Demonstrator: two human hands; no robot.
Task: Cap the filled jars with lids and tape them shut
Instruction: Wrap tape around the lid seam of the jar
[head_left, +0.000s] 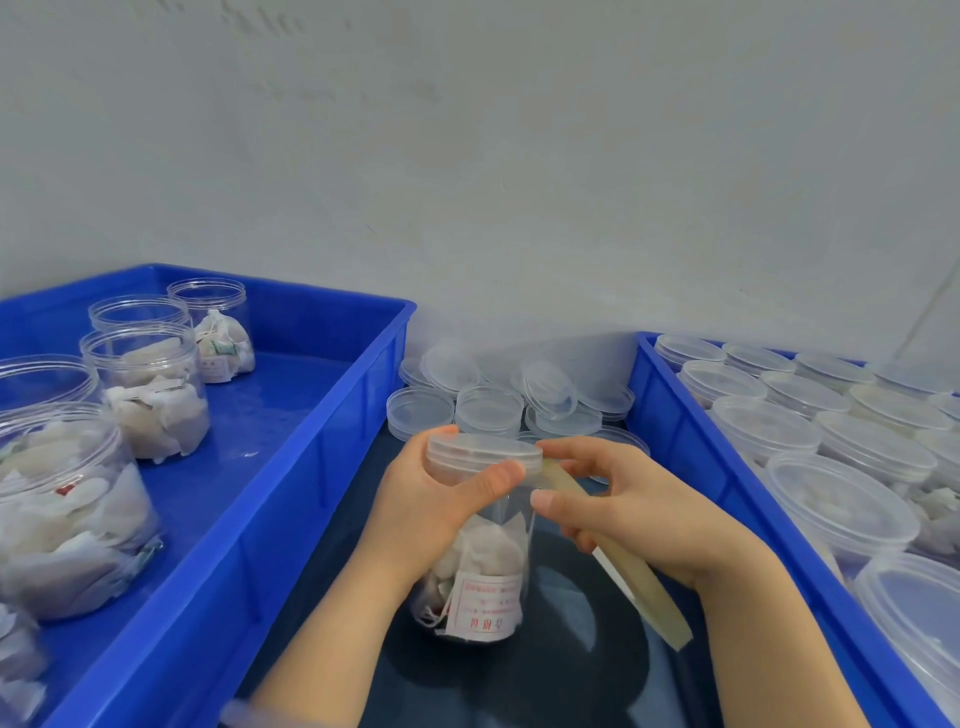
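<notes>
1. Head view: taping step, judging by the lid (483, 452) already seated on the jar (488, 571) and the tape (639, 582) begun at its rim.
2. Jar held near upright between the two blue trays, close to the body, over the dark top (571, 665), with pale sachets and a label low inside.
3. Left hand (421, 499): wrapped round the jar's neck, thumb pressing at the seam just below the lid.
4. Right hand (639, 509): pinching the tape just beside the lid, the rest of the strip trailing down to the lower right.
5. Next, probably: turn the jar with the left hand while laying tape round the seam. Calls for a taut, flat strip kept level with the lid's edge.
6. More to do, by the look of it: open jars (150, 384) waiting in the left tray (311, 467). Capped jars (841, 499) in the right tray (691, 467); loose lids (488, 410) heaped behind.
7. Hidden or unclear:
   - extent of tape round the far side of the lid;
   - jar base against the dark top, touching or not;
   - no roll in sight, the far end of the strip seemingly cut;
   - label print upside down and too small to read;
   - tape on the capped jars, if any, not visible;
   - both trays cut off at the frame edges.
</notes>
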